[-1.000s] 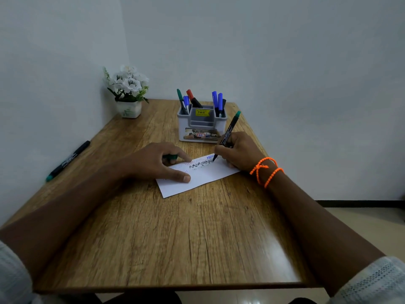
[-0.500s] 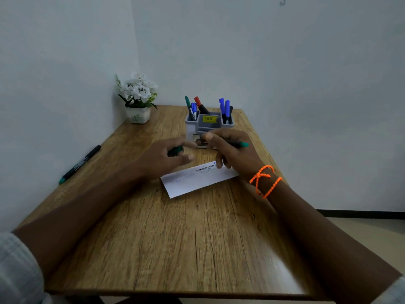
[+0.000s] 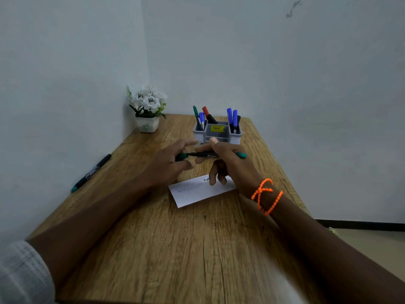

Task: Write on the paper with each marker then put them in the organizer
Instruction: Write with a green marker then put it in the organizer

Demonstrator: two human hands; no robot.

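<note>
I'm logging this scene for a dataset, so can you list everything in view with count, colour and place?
table: one, brown wood, fills the foreground.
paper: one, white with scribbles, mid-table, below the hands.
organizer: one, grey with a yellow sticker, far end of the table.
markers in organizer: about six, green, blue, red, black, standing upright.
held marker: one, black with a green end, level between both hands.
cap: one, green, at the held marker's tip.
spare marker: one, black with a green end, left table edge.
flower pot: one, white flowers, far left corner.
bracelet: one, orange, right wrist.
left hand: holds the cap.
right hand: grips the held marker.
</note>
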